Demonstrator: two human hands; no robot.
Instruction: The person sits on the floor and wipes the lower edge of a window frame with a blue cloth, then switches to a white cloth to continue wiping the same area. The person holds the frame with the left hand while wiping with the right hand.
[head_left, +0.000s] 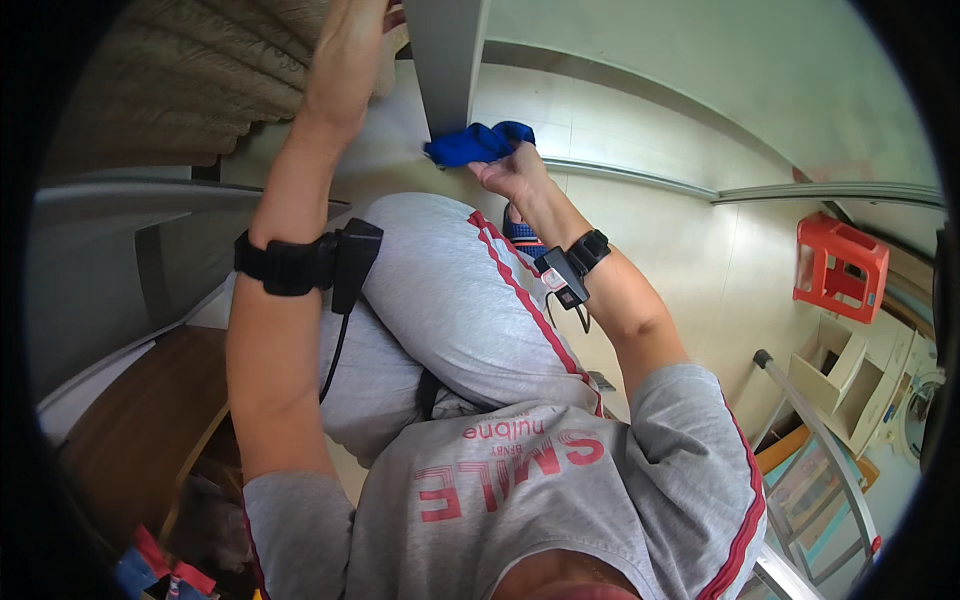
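My right hand (510, 172) grips a bunched blue cloth (480, 144). The cloth is against the lower end of a grey upright door panel edge (448, 67), close to the floor. At the top of the picture, my left hand (360, 45) reaches beside the upper part of that same edge. The picture's border cuts it off, so its grip does not show. Black straps with small devices sit on both forearms. Below lie my bent knees in grey trousers (435, 255) with red stripes, and part of a sandal (523, 236).
A patterned curtain (187, 82) hangs at the upper left. A metal floor track (637, 174) runs right beneath a large glossy panel (712, 82). Right of me are a red plastic stool (806, 262), open drawers (832, 364) and a metal ladder (817, 435). Brown wooden furniture (135, 427) stands left.
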